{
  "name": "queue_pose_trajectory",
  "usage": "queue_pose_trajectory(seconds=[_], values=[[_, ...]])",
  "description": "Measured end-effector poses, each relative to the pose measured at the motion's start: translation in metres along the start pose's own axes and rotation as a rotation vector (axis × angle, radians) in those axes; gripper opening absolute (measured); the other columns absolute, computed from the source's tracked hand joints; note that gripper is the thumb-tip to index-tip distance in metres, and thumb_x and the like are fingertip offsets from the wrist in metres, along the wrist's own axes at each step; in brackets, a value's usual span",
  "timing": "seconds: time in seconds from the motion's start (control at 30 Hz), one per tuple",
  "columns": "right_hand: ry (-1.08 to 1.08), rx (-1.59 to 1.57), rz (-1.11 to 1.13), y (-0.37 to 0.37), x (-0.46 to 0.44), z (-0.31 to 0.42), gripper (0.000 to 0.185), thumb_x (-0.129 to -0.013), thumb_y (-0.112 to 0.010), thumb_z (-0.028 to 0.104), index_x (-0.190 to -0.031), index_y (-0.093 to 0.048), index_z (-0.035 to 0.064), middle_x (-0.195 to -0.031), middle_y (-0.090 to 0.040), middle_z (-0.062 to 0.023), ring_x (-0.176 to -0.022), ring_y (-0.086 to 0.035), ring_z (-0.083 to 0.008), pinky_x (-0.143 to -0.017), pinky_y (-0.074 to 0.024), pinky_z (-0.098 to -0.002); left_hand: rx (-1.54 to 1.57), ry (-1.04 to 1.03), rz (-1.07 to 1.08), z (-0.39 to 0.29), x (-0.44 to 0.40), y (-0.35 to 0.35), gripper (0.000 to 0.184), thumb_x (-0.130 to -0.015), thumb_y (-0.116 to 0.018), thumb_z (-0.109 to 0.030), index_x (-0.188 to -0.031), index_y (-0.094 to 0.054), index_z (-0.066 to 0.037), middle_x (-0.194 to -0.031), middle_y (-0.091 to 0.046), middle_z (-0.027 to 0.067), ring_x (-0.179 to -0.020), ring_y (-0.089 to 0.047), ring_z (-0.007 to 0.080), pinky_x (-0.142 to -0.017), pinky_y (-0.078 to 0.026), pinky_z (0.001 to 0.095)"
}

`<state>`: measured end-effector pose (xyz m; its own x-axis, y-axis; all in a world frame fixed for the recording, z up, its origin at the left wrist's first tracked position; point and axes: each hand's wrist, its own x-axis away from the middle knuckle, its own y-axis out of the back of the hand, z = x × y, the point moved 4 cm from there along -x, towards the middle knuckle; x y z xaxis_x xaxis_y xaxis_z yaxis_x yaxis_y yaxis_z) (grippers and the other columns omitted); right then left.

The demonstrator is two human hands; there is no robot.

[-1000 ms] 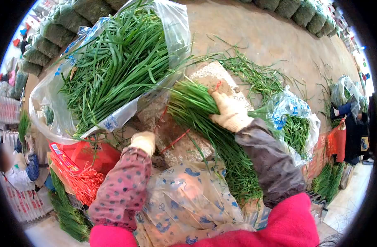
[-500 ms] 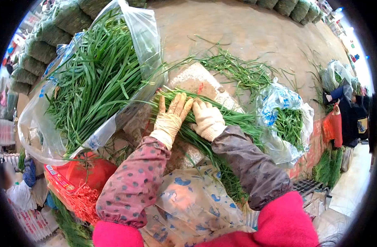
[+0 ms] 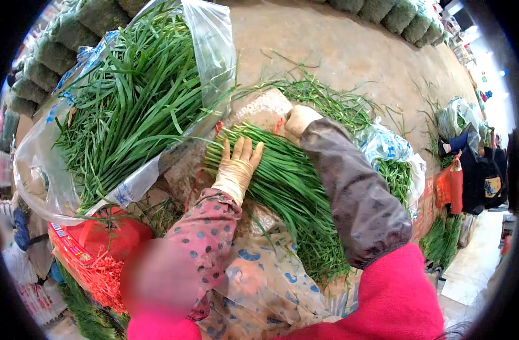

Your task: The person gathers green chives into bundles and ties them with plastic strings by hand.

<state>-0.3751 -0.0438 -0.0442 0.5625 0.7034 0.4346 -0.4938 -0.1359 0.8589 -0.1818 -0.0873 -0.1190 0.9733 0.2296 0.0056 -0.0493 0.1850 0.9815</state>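
Note:
My left hand point(image 3: 237, 170), in a pale glove with its fingers spread, lies on the cut end of a bundle of long green stalks point(image 3: 288, 175). The bundle rests across a dirty pale block point(image 3: 265, 105), with red ties point(image 3: 279, 124) showing by it. My right hand point(image 3: 300, 120), gloved too, is closed at the block's upper right, beside a red tie; whatever it grips is hidden. Left of the block, an open clear plastic bag point(image 3: 211, 34) holds a big heap of green stalks point(image 3: 140, 90).
A red bag point(image 3: 109, 232) with red strips point(image 3: 100, 280) sits at lower left. Loose stalks point(image 3: 327, 99) lie beyond the block. A white-blue bag point(image 3: 387, 144) of greens stands right. Full sacks point(image 3: 404, 22) line the back. A person in dark clothes point(image 3: 480, 175) is at far right.
My right hand has left the stalks and moved up to the red tie at the block's far side. My left hand stays on the bundle, whose leaves now fan out more.

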Motion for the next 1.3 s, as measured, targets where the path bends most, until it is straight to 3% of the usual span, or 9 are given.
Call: queue_pose_trajectory(seconds=[0.13, 0.23, 0.33, 0.4, 0.7, 0.77, 1.07, 1.23, 1.3], values=[[0.557, -0.032, -0.097, 0.02, 0.007, 0.076, 0.029, -0.08, -0.061, 0.029, -0.097, -0.071, 0.0077, -0.099, -0.068, -0.0181, -0.096, -0.064, -0.0334, -0.087, -0.0489, -0.0371, 0.062, -0.009, -0.082, 0.002, 0.007, -0.002, 0.063, -0.087, -0.045, -0.009, -0.146, -0.028, -0.022, -0.142, -0.04, 0.0082, -0.134, -0.034, 0.0266, -0.112, -0.015, 0.0546], [0.509, 0.112, -0.079, -0.024, -0.045, 0.068, 0.043, -0.079, -0.06, 0.048, -0.098, -0.069, 0.0096, -0.099, -0.068, -0.0145, -0.088, -0.065, -0.0325, -0.076, -0.0512, -0.0393, 0.089, 0.005, -0.159, 0.0, 0.009, -0.005, 0.061, -0.086, -0.046, -0.011, -0.145, -0.031, -0.021, -0.142, -0.039, 0.0089, -0.133, -0.035, 0.0276, -0.112, -0.016, 0.0556], [0.314, -0.339, -0.082, -0.041, -0.045, 0.037, 0.028, -0.082, -0.063, 0.03, -0.095, -0.071, 0.0065, -0.091, -0.069, -0.016, -0.086, -0.065, -0.0263, -0.078, -0.0507, -0.0336, 0.082, 0.023, -0.169, -0.002, 0.009, -0.004, 0.061, -0.086, -0.046, -0.013, -0.145, -0.031, -0.02, -0.142, -0.038, 0.0096, -0.133, -0.034, 0.0277, -0.112, -0.016, 0.0557], [-0.244, -0.217, -0.119, -0.066, -0.051, -0.002, 0.03, -0.08, -0.065, 0.032, -0.094, -0.072, 0.0066, -0.086, -0.069, -0.0157, -0.083, -0.066, -0.0249, -0.076, -0.0504, -0.0326, 0.075, 0.027, -0.187, -0.001, 0.01, -0.001, 0.061, -0.086, -0.046, -0.013, -0.145, -0.031, -0.02, -0.143, -0.038, 0.0098, -0.133, -0.034, 0.0277, -0.112, -0.016, 0.0556], [-0.091, -0.698, -0.206, -0.082, -0.017, -0.012, 0.03, -0.083, -0.065, 0.03, -0.094, -0.071, 0.003, -0.076, -0.067, -0.0069, -0.071, -0.06, -0.0132, -0.069, -0.0467, -0.0285, 0.082, 0.067, -0.216, -0.001, 0.009, -0.011, 0.062, -0.086, -0.049, -0.012, -0.145, -0.031, -0.016, -0.15, -0.03, 0.0124, -0.133, -0.035, 0.0249, -0.113, -0.016, 0.0516], [-0.182, -0.838, -0.301, -0.104, -0.011, -0.021, 0.035, -0.083, -0.064, 0.027, -0.103, -0.066, -0.0013, -0.093, -0.069, -0.0138, -0.085, -0.065, -0.0214, -0.083, -0.049, -0.0317, 0.049, 0.056, -0.151, 0.002, 0.008, -0.003, 0.064, -0.087, -0.048, -0.011, -0.147, -0.026, -0.015, -0.152, -0.026, 0.0134, -0.133, -0.035, 0.0243, -0.113, -0.018, 0.0502], [-0.047, -1.1, -0.403, -0.117, 0.019, -0.003, 0.029, -0.087, -0.064, 0.017, -0.108, -0.062, -0.0029, -0.097, -0.069, -0.0143, -0.088, -0.063, -0.0195, -0.082, -0.0489, -0.0305, -0.096, -0.053, -0.016, 0.002, -0.018, 0.006, 0.061, -0.091, -0.04, -0.014, -0.149, -0.022, -0.015, -0.154, -0.024, 0.0073, -0.141, -0.023, 0.0238, -0.113, -0.012, 0.0541], [-0.06, -1.042, -0.341, -0.127, -0.007, -0.021, 0.036, -0.084, -0.067, 0.024, -0.111, -0.063, 0.0002, -0.098, -0.069, -0.0146, -0.089, -0.064, -0.02, -0.083, -0.0488, -0.0321, -0.026, -0.139, 0.116, 0.005, -0.033, -0.003, 0.054, -0.091, -0.04, -0.018, -0.144, -0.032, -0.016, -0.143, -0.039, 0.0052, -0.137, -0.03, 0.0236, -0.111, -0.014, 0.056], [-0.138, -0.687, -0.266, -0.092, -0.001, -0.015, 0.039, -0.077, -0.07, 0.023, -0.109, -0.064, 0.0017, -0.096, -0.069, -0.0147, -0.087, -0.065, -0.0217, -0.081, -0.0493, -0.0337, -0.018, -0.165, 0.103, 0.006, -0.032, 0.0, 0.058, -0.086, -0.05, -0.015, -0.142, -0.035, -0.016, -0.136, -0.045, 0.0049, -0.133, -0.035, 0.0242, -0.11, -0.017, 0.0551]])
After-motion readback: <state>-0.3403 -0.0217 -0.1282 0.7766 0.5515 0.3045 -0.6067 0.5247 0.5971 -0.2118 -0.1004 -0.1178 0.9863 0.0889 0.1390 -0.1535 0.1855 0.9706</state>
